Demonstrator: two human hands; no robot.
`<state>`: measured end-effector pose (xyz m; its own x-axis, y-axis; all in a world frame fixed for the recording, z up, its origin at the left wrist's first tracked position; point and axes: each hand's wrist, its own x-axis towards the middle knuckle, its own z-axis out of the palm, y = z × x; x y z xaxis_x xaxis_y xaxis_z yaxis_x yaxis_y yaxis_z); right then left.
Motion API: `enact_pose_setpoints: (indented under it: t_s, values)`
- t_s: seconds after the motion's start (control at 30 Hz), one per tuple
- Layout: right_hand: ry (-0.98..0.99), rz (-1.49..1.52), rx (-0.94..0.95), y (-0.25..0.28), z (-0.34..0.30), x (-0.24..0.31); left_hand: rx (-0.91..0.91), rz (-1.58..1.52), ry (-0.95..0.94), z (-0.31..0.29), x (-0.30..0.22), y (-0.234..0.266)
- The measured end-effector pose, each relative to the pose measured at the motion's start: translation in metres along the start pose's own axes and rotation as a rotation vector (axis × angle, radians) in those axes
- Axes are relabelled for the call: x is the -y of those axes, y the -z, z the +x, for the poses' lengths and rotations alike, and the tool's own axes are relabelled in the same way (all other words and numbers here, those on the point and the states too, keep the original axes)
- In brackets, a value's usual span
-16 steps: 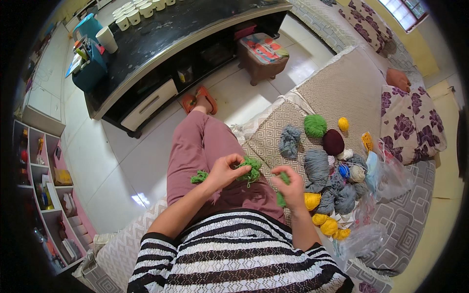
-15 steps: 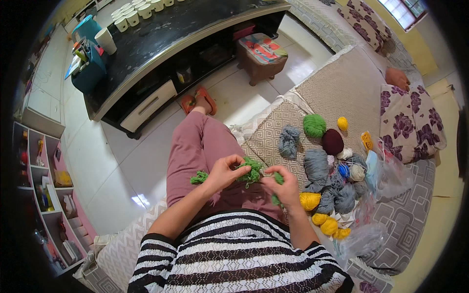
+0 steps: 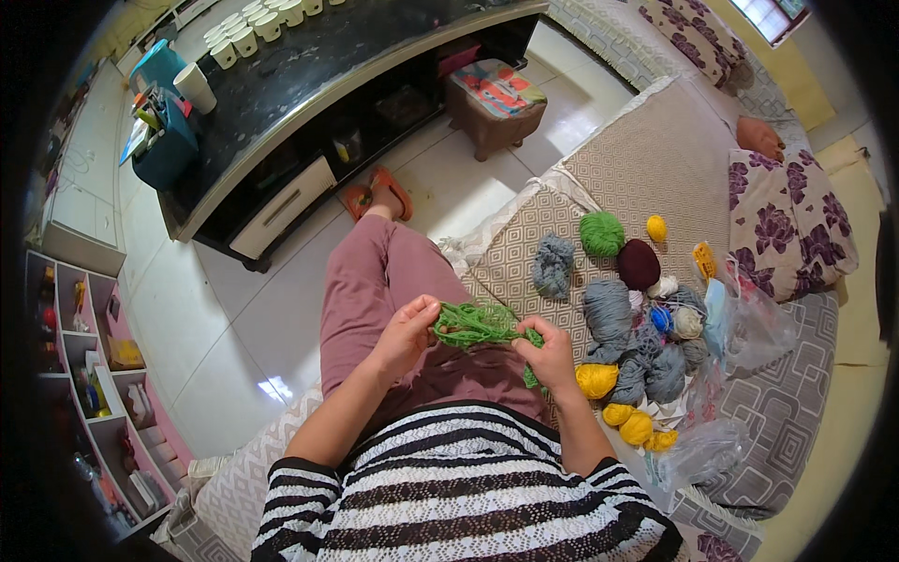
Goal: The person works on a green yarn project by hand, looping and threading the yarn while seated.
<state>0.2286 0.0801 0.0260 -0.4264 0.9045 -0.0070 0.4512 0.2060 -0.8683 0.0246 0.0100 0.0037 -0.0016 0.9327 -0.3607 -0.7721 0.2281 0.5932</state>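
Observation:
A loose tangle of green yarn [image 3: 476,324] stretches between my two hands above my lap. My left hand [image 3: 412,328] pinches its left end between thumb and fingers. Closed on the other end is my right hand [image 3: 545,353], with some green yarn hanging below its fingers. To the right on the seat lie a green yarn ball [image 3: 601,234], a dark maroon ball [image 3: 639,265], a tangled grey bundle [image 3: 553,266] and a larger grey ball [image 3: 607,309]. Yellow yarn balls [image 3: 596,380] sit closest to my right hand.
A clear plastic bag [image 3: 758,328] lies beside the yarn, near a floral cushion [image 3: 773,220]. Ahead stands a black-topped table [image 3: 309,70] with paper cups [image 3: 245,40]. A brown stool [image 3: 494,108] stands by it. On the left is a shelf unit [image 3: 103,412].
My hands have drawn apart, and the bunched green yarn is now spread out between them. The green piece at my left wrist no longer shows there.

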Motion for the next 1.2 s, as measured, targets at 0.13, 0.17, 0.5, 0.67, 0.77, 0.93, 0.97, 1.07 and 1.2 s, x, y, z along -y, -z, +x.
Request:
enact_pose_setpoints:
  t_s: [0.13,0.17,0.5,0.67,0.77,0.93,0.97,1.07,1.2]
  values:
    - [0.036,-0.054,0.045,0.003,-0.004,0.002,-0.07,-0.054,0.006,-0.002,-0.002,0.003]
    - [-0.004,-0.059,0.098,0.005,-0.006,0.006,-0.076,-0.053,0.006,-0.002,-0.004,0.007]
    - [-0.001,-0.489,0.127,0.028,-0.015,0.003,-0.065,0.032,-0.001,-0.009,-0.015,0.035]
    - [0.038,-0.542,0.051,0.03,-0.013,0.005,-0.053,0.028,0.037,-0.013,-0.013,0.035]
    - [0.048,-0.562,0.036,0.027,-0.013,0.008,-0.114,0.041,0.084,-0.014,-0.014,0.033]
    - [0.05,-0.51,0.047,0.022,-0.015,0.016,-0.214,0.51,0.052,-0.013,-0.005,0.046]
    - [0.105,-0.5,0.042,0.02,-0.016,0.014,-0.224,0.745,-0.014,-0.013,-0.005,0.045]
    - [0.207,-0.465,0.03,0.013,-0.017,0.012,-0.16,1.154,-0.204,-0.012,-0.014,0.046]
    - [0.302,-0.41,0.028,0.009,-0.016,0.016,0.063,1.141,-0.399,-0.006,-0.026,0.016]
